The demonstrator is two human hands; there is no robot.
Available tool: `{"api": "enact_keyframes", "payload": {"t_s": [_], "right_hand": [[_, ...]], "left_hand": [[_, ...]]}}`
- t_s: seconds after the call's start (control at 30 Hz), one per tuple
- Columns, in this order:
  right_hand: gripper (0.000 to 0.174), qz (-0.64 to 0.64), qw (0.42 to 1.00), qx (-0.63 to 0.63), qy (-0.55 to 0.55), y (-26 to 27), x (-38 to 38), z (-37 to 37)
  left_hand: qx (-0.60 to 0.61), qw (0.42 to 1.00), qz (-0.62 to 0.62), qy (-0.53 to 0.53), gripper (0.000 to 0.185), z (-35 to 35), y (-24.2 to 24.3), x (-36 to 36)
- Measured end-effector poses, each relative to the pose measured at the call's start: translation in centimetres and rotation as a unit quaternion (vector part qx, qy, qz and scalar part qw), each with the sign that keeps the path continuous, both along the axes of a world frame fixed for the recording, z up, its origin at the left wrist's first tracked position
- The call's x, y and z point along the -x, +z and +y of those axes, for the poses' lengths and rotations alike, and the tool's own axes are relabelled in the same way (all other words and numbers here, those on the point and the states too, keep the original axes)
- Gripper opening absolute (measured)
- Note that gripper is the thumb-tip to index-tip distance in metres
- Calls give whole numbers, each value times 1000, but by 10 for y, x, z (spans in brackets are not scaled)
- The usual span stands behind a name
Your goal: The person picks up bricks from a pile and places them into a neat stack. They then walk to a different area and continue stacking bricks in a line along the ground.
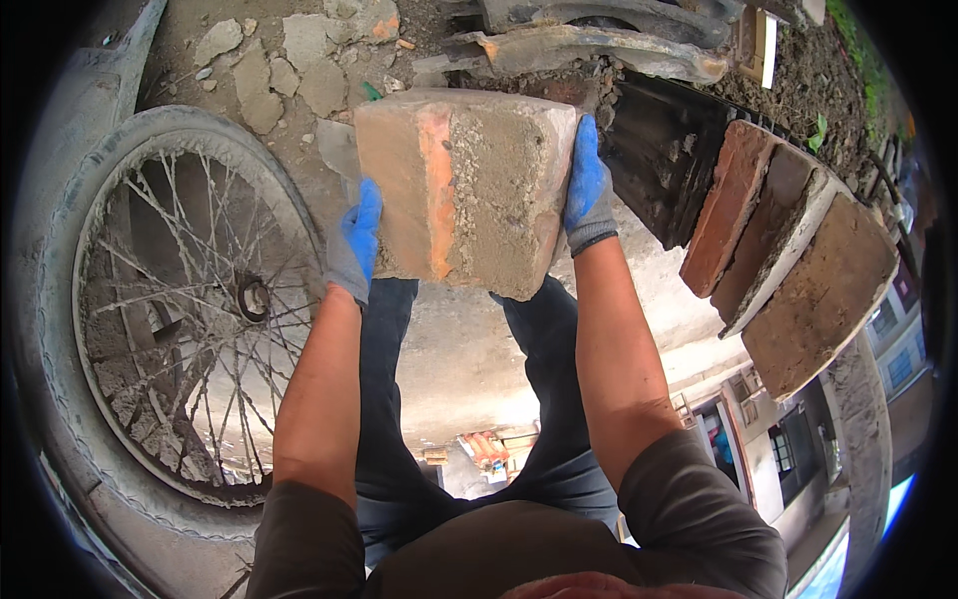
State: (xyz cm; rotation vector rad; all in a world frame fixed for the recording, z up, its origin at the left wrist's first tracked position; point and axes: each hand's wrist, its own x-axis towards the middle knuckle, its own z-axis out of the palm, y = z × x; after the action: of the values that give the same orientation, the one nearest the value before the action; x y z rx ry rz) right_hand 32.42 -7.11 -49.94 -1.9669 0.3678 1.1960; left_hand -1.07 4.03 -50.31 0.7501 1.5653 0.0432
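Both my hands wear blue-and-grey work gloves. Between them is a stack of flat, mortar-crusted brick slabs (498,187), pressed together side by side, one edge orange. My left hand (358,239) grips its left side near the lower corner. At the upper right side my right hand (590,180) clasps it, thumb along the edge. The fingers under or behind the slabs are hidden. Whether the stack rests on anything below cannot be seen.
A muddy spoked wheel with a tyre (56,299) stands close at my left. To the right are more brick slabs (816,292) in a leaning row, beside dark ridged pieces (666,150). Curved tiles (599,51) and broken concrete pieces (257,86) lie ahead.
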Motion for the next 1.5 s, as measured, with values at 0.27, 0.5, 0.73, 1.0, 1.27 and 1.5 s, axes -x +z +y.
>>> {"api": "enact_keyframes", "payload": {"t_s": [0.27,0.5,0.73,1.0,1.27,1.5], "right_hand": [[68,51,990,-94,-97,120,6,-50],[65,-7,995,-96,-26,285,3,-70],[47,-185,958,-102,192,440,-20,-7],[43,-308,848,-208,378,645,-32,229],[105,-538,694,-77,471,618,-44,488],[85,-304,776,104,542,518,21,274]], "left_hand": [[21,996,43,-77,77,-51,99,9],[75,990,51,-107,70,-70,264,10],[38,983,7,-182,74,12,432,-8],[-124,981,-137,-65,94,190,533,7],[-339,937,57,-67,87,364,501,19],[-188,977,-97,2,60,166,500,42]]}}
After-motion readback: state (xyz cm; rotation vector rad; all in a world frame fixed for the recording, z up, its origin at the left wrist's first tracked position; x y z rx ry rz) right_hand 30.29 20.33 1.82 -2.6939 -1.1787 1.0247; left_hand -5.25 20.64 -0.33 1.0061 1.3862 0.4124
